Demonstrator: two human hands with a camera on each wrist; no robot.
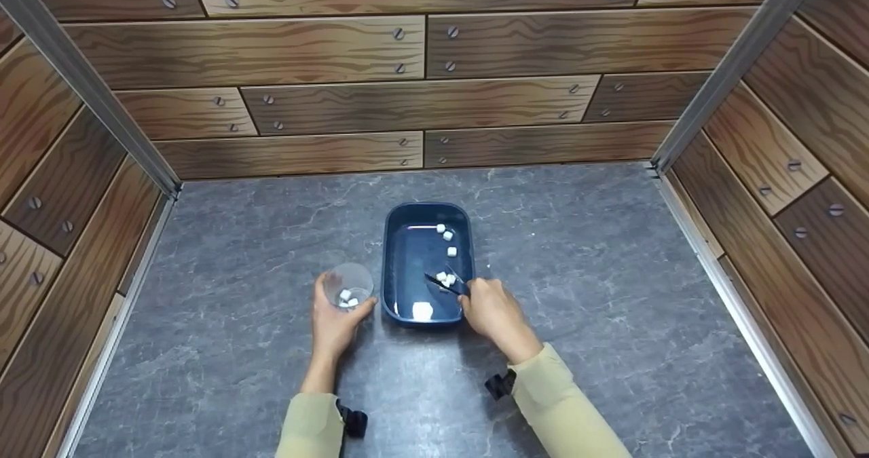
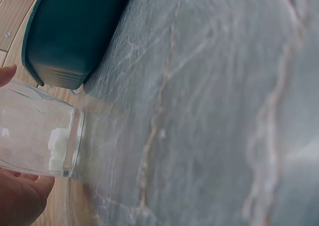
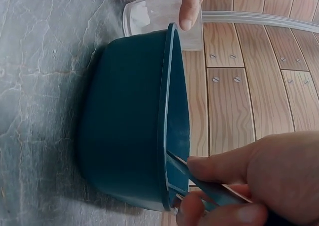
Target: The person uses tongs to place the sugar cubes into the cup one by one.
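My left hand (image 1: 333,326) holds a clear cup (image 2: 32,121) standing on the floor left of the dark blue basin, thumb and fingers on opposite sides. At the cup's bottom lie a few white cubes (image 1: 347,298). My right hand (image 1: 494,309) pinches a pair of dark tongs (image 3: 209,186) over the right rim of the basin (image 3: 124,116). The tongs' tips reach down inside, by a small cluster of white cubes (image 1: 442,277). Whether they grip a cube cannot be told. Further back in the basin sit 3 loose white cubes (image 1: 451,252).
Grey marbled flooring (image 1: 584,254) spreads around the basin. Wood-patterned panels (image 1: 339,108) stand at the back and on both sides, with metal strips (image 1: 740,336) along the edges. Dark cameras (image 1: 354,422) are strapped to both wrists.
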